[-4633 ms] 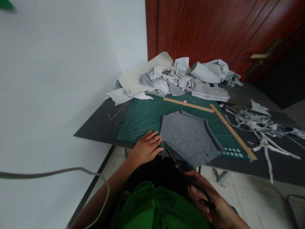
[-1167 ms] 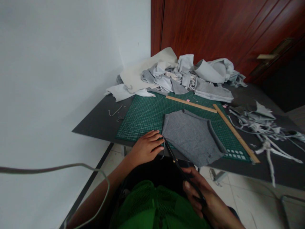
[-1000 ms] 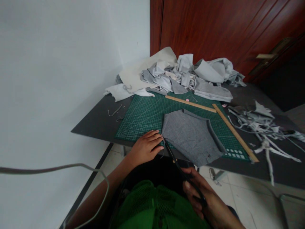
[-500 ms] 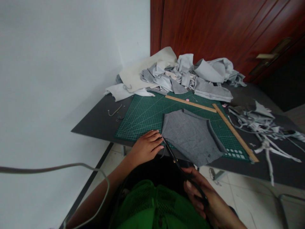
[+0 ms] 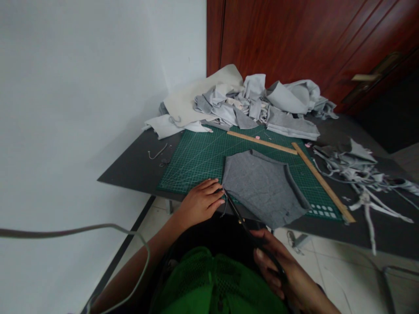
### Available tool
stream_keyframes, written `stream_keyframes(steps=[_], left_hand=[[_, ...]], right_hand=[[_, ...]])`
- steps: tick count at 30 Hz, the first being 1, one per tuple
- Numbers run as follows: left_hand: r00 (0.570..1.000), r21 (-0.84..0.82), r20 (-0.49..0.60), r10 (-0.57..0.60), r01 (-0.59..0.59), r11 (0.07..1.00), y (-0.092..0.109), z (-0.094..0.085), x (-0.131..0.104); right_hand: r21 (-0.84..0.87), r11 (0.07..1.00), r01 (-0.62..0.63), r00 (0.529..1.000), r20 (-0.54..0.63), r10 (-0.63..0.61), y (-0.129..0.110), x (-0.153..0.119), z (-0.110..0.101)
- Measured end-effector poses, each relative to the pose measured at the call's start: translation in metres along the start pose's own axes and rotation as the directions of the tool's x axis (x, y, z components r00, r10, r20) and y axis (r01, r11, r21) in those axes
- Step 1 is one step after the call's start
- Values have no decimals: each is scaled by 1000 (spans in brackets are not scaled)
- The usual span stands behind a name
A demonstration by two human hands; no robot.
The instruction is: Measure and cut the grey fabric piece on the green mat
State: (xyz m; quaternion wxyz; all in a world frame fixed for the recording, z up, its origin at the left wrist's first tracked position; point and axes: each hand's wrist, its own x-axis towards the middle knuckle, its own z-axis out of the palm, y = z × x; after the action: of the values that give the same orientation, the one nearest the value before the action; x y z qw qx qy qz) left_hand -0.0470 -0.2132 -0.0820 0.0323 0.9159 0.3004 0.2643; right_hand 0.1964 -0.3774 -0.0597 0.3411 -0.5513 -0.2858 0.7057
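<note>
A grey piece of cloth [image 5: 262, 185] with curled edges lies on the green cutting mat [image 5: 196, 161], its lower part reaching past the table's front edge. My right hand [image 5: 275, 261] is wrapped round the handles of black scissors [image 5: 241, 220]. Their blades point up and left, the tips at the cloth's lower left corner. Beside that corner my left hand [image 5: 204, 200] rests on the mat's front edge, fingers extended and close together. A thin dark strip hangs near its fingertips; whether the fingers touch it is too small to tell.
Two wooden rulers [image 5: 262, 141] [image 5: 322, 183] lie on the mat. Grey and white cloth pieces [image 5: 225, 104] are heaped at the back, and scraps and strips [image 5: 352, 161] at the right. A pale cable [image 5: 114, 226] crosses the lower left. Behind the table stand a wall and a wooden door [image 5: 294, 39].
</note>
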Motion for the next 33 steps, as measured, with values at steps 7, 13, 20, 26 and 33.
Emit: stream_keyframes(steps=[7,13,20,26,33], left_hand=[[1000,1,-6,1,-1,1000,0,0,0],[1000,4,-11,-3,3,1000,0,1,-1],[1000,12,-15,15,-14,1000,-1,2,-1],[999,8,-23,23,-23,1000,-1,2,-2],[999,-4,-24,24,-24,1000,-2,3,-3]], right_hand=[[29,1000,-12,1000,17,11,-3,-3,1],[57,998,-17,1000,-5,17,-1,-2,1],[41,999,-15,1000,22,14,-5,-2,1],[123,992,-37,999,37,33,-7,-1,-1],[180,983,-40,994,105,21,-11,3,-3]])
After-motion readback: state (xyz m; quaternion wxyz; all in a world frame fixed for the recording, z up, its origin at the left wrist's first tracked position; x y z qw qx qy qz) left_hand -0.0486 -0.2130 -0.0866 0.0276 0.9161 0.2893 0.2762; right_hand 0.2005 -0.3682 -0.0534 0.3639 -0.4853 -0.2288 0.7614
